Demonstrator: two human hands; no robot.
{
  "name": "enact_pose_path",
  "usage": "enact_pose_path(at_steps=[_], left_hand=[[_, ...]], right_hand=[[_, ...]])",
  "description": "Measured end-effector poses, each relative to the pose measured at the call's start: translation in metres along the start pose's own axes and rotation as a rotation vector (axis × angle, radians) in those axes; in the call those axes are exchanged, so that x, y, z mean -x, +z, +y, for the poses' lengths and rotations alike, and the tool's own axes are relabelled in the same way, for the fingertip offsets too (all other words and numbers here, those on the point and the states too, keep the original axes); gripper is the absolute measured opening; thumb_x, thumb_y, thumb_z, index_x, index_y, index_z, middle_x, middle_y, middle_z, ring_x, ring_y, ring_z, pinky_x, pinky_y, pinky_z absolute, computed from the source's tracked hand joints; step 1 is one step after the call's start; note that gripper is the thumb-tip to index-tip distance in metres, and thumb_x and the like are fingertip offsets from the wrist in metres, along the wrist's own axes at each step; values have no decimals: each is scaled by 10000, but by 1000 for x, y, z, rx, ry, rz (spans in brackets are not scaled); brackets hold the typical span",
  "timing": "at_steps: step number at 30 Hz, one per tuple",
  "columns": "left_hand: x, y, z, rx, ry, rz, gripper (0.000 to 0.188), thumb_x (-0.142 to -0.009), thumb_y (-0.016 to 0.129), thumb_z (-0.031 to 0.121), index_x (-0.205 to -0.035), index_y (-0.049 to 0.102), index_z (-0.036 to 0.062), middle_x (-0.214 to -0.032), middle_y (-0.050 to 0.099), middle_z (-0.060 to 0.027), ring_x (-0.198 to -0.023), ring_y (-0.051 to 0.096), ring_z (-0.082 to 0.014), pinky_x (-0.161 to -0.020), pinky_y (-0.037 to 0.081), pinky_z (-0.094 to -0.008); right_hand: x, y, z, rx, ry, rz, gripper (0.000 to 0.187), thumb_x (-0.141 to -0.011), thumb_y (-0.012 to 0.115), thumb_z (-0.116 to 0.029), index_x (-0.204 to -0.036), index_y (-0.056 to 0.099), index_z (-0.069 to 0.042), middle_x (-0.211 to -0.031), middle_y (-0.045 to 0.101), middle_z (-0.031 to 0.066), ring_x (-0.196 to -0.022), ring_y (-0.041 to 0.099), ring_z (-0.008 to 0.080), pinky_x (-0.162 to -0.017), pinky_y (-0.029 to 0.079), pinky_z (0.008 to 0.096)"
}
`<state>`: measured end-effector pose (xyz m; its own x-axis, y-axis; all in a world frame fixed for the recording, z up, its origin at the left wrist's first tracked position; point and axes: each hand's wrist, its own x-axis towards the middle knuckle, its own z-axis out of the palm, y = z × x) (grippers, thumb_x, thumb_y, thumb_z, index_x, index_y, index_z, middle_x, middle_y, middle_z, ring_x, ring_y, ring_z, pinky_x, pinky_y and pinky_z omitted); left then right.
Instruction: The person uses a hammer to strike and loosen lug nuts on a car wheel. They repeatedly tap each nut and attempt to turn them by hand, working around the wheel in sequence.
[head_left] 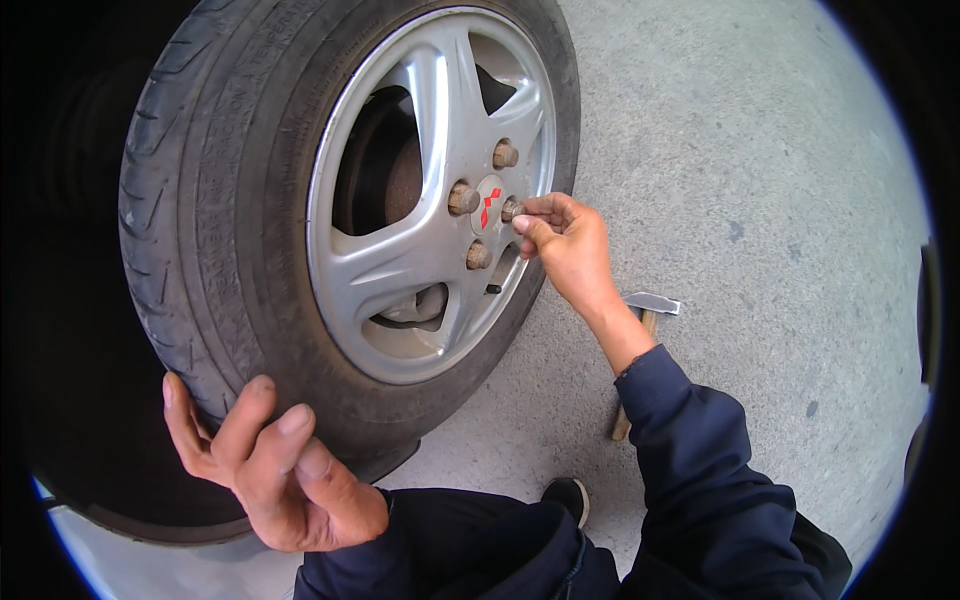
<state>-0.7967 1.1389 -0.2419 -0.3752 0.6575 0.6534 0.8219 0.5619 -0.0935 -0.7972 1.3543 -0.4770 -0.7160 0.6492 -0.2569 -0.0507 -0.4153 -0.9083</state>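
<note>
- The rusty brown lug nut (511, 209) at the right of the hub is pinched between the thumb and fingers (531, 226) of the right hand (565, 245); the grip is closed on it, small and precise, as suits a part turned by the fingertips alone.
- That nut sits on the silver five-spoke alloy wheel (425, 200), just right of the round centre cap with its red emblem (489, 205). Three more rusty nuts are seen around the cap: one above (505, 155), one to the left (463, 199) and one below (478, 256).
- The left hand (275, 465) is laid against the tread of the worn black rubber tyre (215, 230) at its lower edge, fingers spread and open, nothing gripped; it is judged to be there to steady the wheel while the nut is worked.
- The tyre is seen upright, apparently mounted: a rusty brake disc (400, 180) shows through the openings between the spokes.
- A hammer with a grey steel head and a wooden handle (640, 330) is lying on the grey concrete floor (760, 200), just behind the right wrist, within easy reach and partly hidden by the dark blue sleeve (700, 450).
- A black shoe tip (566, 495) is planted near the tyre's foot.
- No container is in view; whether loose nuts lie anywhere cannot be told.
</note>
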Motion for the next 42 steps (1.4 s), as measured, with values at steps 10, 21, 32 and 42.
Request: enact_pose_path(at_steps=[10,21,32,42], left_hand=[[4,-3,6,62,1,34,328,-957,515,111,-1198,737,100,-1312,724,-182,-1475,451,-495,-1281,229,-646],[57,127,61,1457,-1433,-729,523,-1116,571,338,-1501,530,-13,-1294,644,-135,-1176,654,-248,-962,547,-430],[60,235,86,1775,-1656,-128,407,-1124,592,331,-1439,618,75,-1232,661,-66,-1130,639,-188,-913,525,-409],[52,255,92,1948,-1729,69,279,-1094,646,311,-1264,699,97,-1148,723,-27,-1073,670,-150,-888,507,-373]], right_hand=[[4,-1,0,-81,5,6,233,-964,742,12,-1165,711,125,-976,777,140,-769,718,140,-704,601,287],[-6,-6,-3,180,-41,-2,257,-923,818,-60,-1112,754,101,-951,789,128,-821,735,155,-739,594,299],[-12,-18,-17,489,-117,-37,250,-861,820,-126,-1067,831,15,-1009,800,209,-888,785,308,-816,604,400],[-6,-18,-30,541,-168,-85,235,-953,767,-97,-1120,804,64,-870,799,131,-765,734,163,-701,597,324]])
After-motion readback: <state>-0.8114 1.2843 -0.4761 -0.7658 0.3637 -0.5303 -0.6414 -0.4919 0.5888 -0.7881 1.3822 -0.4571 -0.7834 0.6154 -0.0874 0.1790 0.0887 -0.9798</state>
